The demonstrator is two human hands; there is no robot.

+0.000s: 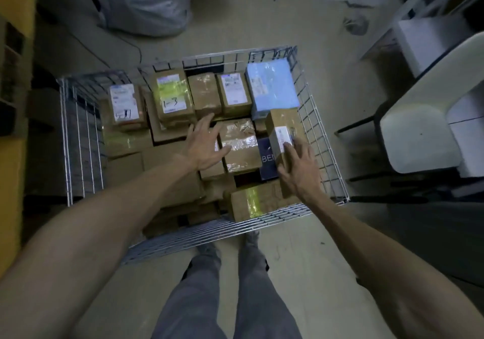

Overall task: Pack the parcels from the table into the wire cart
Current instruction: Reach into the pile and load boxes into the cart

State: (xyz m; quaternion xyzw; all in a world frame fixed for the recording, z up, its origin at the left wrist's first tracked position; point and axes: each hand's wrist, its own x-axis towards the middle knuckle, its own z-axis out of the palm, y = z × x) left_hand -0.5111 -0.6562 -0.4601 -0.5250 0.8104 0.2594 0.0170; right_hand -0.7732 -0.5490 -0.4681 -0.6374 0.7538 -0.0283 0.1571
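The wire cart [323,139] stands in front of me, filled with several cardboard parcels. My left hand [205,146] hovers over the middle with fingers spread and straight, next to a taped brown parcel [239,144]. My right hand [296,167] rests with straight fingers on a long brown parcel with a white label [284,126] near the cart's right wall. A dark blue box [267,159] lies between those two parcels. A light blue packet [273,87] lies at the far right corner. A brown parcel marked "1-3" [172,95] sits at the back.
A white chair [421,134] stands to the right of the cart. Grey sacks [154,0] lie on the floor beyond it. A yellow unit [13,129] lines the left edge. My legs and shoes [227,286] are just behind the cart's near wall.
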